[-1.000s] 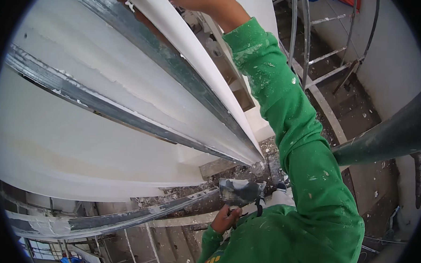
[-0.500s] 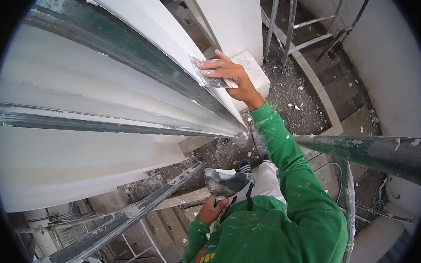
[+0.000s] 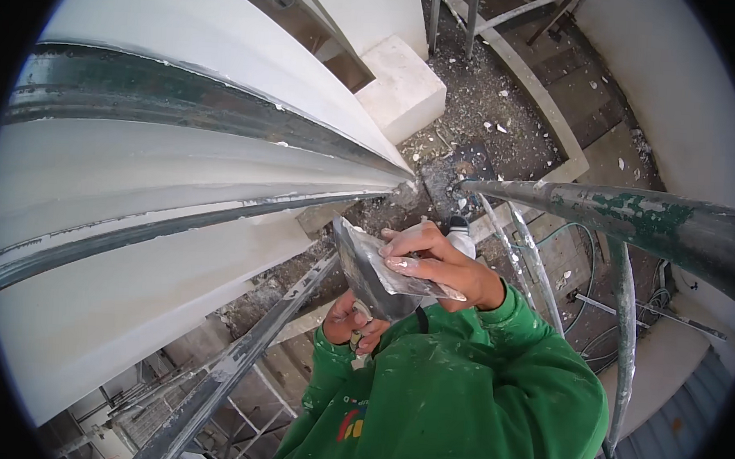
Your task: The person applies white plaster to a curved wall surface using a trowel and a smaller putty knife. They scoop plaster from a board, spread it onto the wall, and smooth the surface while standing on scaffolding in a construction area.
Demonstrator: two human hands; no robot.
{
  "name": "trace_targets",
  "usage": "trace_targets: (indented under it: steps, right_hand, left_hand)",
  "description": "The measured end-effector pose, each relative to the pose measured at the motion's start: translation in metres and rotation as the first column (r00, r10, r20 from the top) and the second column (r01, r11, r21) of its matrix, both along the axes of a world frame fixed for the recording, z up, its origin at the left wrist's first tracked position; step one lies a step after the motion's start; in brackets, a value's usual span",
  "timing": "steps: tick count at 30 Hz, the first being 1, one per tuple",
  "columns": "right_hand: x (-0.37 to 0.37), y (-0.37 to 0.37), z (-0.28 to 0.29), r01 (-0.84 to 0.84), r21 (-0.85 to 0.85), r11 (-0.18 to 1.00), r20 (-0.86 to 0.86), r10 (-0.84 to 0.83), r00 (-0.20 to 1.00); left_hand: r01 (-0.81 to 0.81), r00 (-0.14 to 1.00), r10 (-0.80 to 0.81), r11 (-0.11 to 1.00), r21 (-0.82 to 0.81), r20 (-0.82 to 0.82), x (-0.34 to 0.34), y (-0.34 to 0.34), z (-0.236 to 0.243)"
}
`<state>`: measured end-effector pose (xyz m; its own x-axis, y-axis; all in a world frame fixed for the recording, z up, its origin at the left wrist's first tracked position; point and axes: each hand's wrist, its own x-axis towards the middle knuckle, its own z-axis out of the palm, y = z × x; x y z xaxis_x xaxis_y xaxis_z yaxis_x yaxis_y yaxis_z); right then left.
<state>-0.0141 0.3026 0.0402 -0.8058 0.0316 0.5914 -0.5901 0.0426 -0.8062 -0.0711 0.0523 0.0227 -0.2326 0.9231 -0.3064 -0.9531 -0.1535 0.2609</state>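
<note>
In front of my chest my right hand (image 3: 452,262) is closed on a thin flat steel filling blade (image 3: 410,281), smeared with white filler. My left hand (image 3: 349,320), lower and to the left, grips a putty knife (image 3: 359,272) by its handle, with the wide dark blade tilted upward. The two blades meet or overlap closely; their exact contact is hard to make out. White filler dots the right fingers. To the left stands a white curved wall (image 3: 112,255) with dark grooves or tubes running along it.
A scarred green metal pole (image 3: 615,203) runs in from the right, and a grey scaffold bar (image 3: 239,359) slants at lower left. A white block (image 3: 402,87) stands ahead on debris-strewn ground (image 3: 512,113). A hose (image 3: 591,264) and thinner scaffold tubes lie to the right.
My right hand has come down from the wall edge with its blade to the putty knife in my left hand. The left hand has shifted slightly left and up. The view has turned.
</note>
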Motion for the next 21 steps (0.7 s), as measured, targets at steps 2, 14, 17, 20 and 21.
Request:
trace_targets:
  steps: [2,14,17,20,21]
  right_hand:
    - [0.0,0.008,-0.023,-0.075,0.08,0.994,0.229,0.055,0.972]
    - [-0.159,0.106,-0.334,0.187,0.348,0.919,0.836,-0.394,0.383]
    - [-0.191,0.103,-0.352,0.048,0.395,0.917,0.883,-0.394,0.257]
    - [-0.21,0.095,-0.339,-0.066,0.229,0.971,0.966,-0.218,0.142]
    - [-0.21,0.088,-0.334,-0.012,0.149,0.989,0.982,-0.146,0.12]
  left_hand:
    - [0.137,0.959,-0.137,0.99,-0.015,-0.248,-0.015,-0.002,0.01]
    - [0.106,0.849,-0.347,0.85,-0.516,-0.398,0.021,-0.03,0.005]
    - [0.021,0.852,-0.313,0.822,-0.569,-0.42,0.04,-0.045,-0.003]
    - [-0.046,0.876,-0.259,0.795,-0.605,-0.407,0.048,-0.051,-0.003]
    - [-0.063,0.881,-0.248,0.783,-0.618,-0.403,0.05,-0.052,-0.003]
